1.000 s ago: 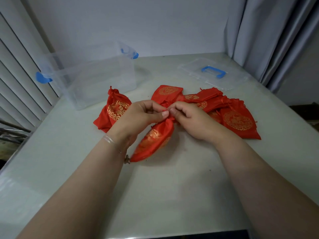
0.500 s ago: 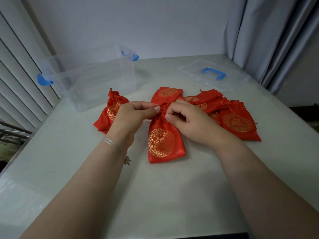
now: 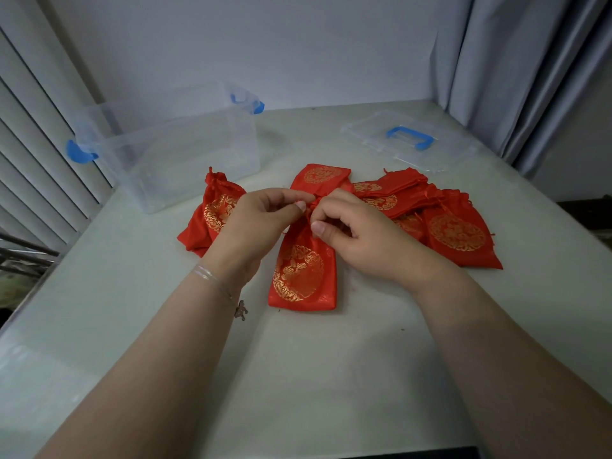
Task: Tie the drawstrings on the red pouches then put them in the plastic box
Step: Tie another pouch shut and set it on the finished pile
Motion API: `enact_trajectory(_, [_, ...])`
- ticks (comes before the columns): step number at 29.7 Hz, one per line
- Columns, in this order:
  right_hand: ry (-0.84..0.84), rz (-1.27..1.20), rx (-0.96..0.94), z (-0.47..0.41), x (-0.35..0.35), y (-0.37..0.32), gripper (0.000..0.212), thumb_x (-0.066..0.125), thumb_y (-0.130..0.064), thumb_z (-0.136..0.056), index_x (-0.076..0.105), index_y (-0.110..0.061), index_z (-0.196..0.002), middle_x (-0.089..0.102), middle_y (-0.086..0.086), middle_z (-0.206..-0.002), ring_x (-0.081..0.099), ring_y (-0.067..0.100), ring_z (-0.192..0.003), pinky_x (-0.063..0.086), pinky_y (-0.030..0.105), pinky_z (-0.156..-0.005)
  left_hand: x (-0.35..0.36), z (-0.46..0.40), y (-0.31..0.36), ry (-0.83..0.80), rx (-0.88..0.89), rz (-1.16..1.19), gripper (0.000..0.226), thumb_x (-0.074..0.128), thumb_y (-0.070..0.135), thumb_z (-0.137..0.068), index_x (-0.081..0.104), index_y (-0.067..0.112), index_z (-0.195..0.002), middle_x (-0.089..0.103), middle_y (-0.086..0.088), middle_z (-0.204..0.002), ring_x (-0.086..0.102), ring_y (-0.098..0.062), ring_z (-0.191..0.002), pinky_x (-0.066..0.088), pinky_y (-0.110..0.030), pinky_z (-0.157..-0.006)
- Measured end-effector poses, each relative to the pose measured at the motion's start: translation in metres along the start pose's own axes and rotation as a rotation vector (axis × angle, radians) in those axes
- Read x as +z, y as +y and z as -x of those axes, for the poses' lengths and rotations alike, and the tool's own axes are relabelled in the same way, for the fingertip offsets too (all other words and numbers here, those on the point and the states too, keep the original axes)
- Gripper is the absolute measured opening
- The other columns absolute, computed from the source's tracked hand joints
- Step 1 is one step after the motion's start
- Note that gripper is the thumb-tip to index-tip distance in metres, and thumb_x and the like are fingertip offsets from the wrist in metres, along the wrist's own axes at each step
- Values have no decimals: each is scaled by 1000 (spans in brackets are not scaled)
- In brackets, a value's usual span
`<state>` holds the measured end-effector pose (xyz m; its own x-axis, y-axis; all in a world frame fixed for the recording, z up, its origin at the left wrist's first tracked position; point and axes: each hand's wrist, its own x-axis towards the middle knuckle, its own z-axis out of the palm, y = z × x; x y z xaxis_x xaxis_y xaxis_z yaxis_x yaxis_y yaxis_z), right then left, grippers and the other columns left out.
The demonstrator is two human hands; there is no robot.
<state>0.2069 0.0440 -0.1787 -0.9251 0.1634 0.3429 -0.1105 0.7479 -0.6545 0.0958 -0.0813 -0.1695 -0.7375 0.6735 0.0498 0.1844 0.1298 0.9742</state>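
Left hand (image 3: 261, 223): thumb and fingers are curling in, pinching the gathered neck of the red pouch (image 3: 303, 276).
Right hand (image 3: 357, 236): fingers are bending tight, pinching the thin drawstring at that neck.
Red pouch: glossy satin with a gold round emblem, lying flat on the pale table (image 3: 314, 376).
Other pouches (image 3: 457, 233): lying heaped behind the hands.
Plastic box (image 3: 185, 154): clear, blue-latched, sitting open at the back left.
Lid (image 3: 410, 140): lying apart at the back right.
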Motion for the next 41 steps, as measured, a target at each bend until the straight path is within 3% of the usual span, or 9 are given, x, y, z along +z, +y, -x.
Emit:
enact_trajectory(6, [67, -54, 86, 1, -7, -2, 14, 53, -18, -93, 57, -18, -80, 54, -1, -86, 53, 16, -79, 42, 29, -74, -9, -3, 0, -48, -66, 157, 13, 59, 7, -90, 71, 12, -94, 69, -5, -85, 60, -15, -78, 51, -25, -77])
enact_trajectory(10, [77, -73, 126, 2, -8, -3, 17, 53, -19, -93, 57, -18, -77, 56, -8, -80, 52, 6, -74, 42, 24, -70, -8, -3, 0, -42, -106, 199, 12, 63, 8, -86, 71, 8, -94, 69, -11, -93, 60, -23, -90, 50, -36, -92])
enact_trajectory(18, [97, -32, 141, 0, -10, 2, 18, 54, -19, -92, 57, -13, -75, 56, -8, -78, 51, 3, -72, 39, 20, -67, -9, -3, 1, -30, -100, 187, 7, 72, 10, -79, 74, 13, -85, 70, 0, -78, 58, -8, -72, 46, -25, -77])
enact_trajectory(21, [225, -45, 184, -2, -10, 5, 5, 54, -21, -92, 58, -21, -90, 56, -8, -97, 53, -1, -82, 38, 9, -71, -7, -2, 2, -103, -65, 185, 9, 68, 5, -81, 71, 12, -88, 68, 1, -74, 58, -5, -65, 45, -23, -74])
enact_trajectory(23, [206, -195, 195, -4, -10, 4, 14, 51, -20, -96, 57, -23, -108, 59, -7, -109, 56, -3, -86, 41, 5, -74, -3, -1, 3, -162, -53, 226, 12, 65, 3, -83, 68, 10, -92, 68, 1, -74, 60, -4, -64, 47, -20, -70])
enact_trajectory(26, [49, -387, 262, -4, -6, -1, 18, 42, -19, -100, 60, -21, -94, 61, -6, -86, 58, -5, -73, 45, 9, -69, 1, 2, 3, -206, -32, 316, 13, 63, 2, -84, 66, 7, -96, 69, -4, -77, 63, -8, -65, 52, -18, -65])
enact_trajectory(31, [18, -639, 401, -4, 0, -1, 28, 45, -22, -100, 57, -17, -75, 56, 0, -65, 59, 11, -59, 51, 31, -70, -1, -1, 3, -193, 88, 234, 20, 68, 17, -73, 66, 12, -92, 73, 2, -75, 69, -8, -68, 56, -20, -67])
enact_trajectory(38, [21, -617, 382, -3, -5, -1, 25, 45, -18, -99, 56, -16, -76, 57, -1, -68, 59, 8, -61, 50, 24, -66, -2, -2, 1, -200, 176, 125, 21, 70, 22, -69, 68, 15, -89, 73, 1, -75, 69, -11, -70, 57, -23, -70])
enact_trajectory(41, [41, -775, 396, -3, -11, 0, 13, 51, -18, -95, 60, -13, -87, 63, -1, -75, 62, 9, -69, 55, 25, -65, -4, 0, 5, -267, 140, 155, 24, 68, 19, -68, 66, 11, -91, 73, 2, -75, 69, -9, -69, 56, -19, -66])
